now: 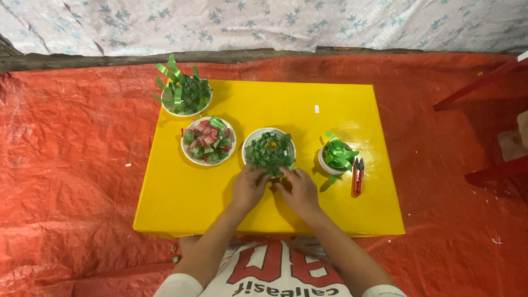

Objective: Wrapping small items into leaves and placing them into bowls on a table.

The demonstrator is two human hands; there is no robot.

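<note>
While four white bowls stand on the yellow table (pixel 264 212), both hands meet at the near rim of the middle bowl (pixel 269 151), heaped with green pieces. The left hand (pixel 247 187) and right hand (pixel 300 190) curl their fingers around a small green piece (pixel 276 175) between them; how tightly, I cannot tell. A red-and-green bowl (pixel 208 141) sits just left, a strip bowl (pixel 186 94) behind it, a smaller bowl (pixel 335 157) right. One red clipper (pixel 357 176) lies beside that.
</note>
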